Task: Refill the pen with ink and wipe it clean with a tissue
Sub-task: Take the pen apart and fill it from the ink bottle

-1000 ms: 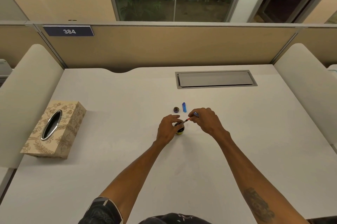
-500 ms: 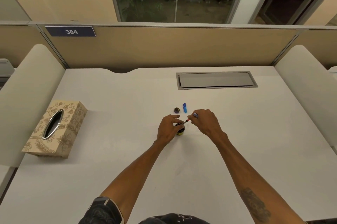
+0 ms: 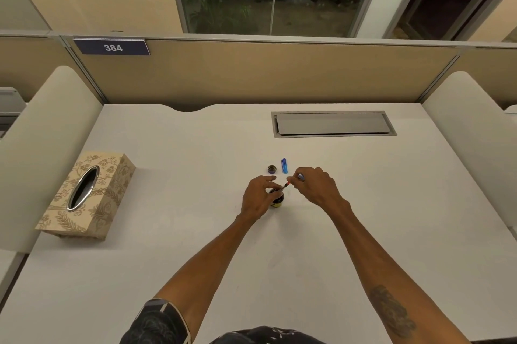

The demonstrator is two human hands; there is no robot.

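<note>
A small dark ink bottle (image 3: 277, 200) with a yellow label stands on the white desk near the middle. My left hand (image 3: 258, 197) is wrapped around its left side. My right hand (image 3: 313, 186) pinches the pen (image 3: 287, 184), which slants down to the left with its tip at the bottle's mouth. The bottle's round dark cap (image 3: 272, 169) lies just behind the hands, and the blue pen cap (image 3: 284, 165) lies beside it. A patterned beige tissue box (image 3: 92, 194) stands at the left of the desk.
A grey cable hatch (image 3: 333, 123) is set into the desk (image 3: 391, 203) at the back right. White rounded side dividers (image 3: 42, 148) flank the desk, and a tan partition with the number plate 384 (image 3: 112, 47) closes off the back.
Both hands stay at the bottle with the pen tip at its mouth. Only the view has shifted slightly.
</note>
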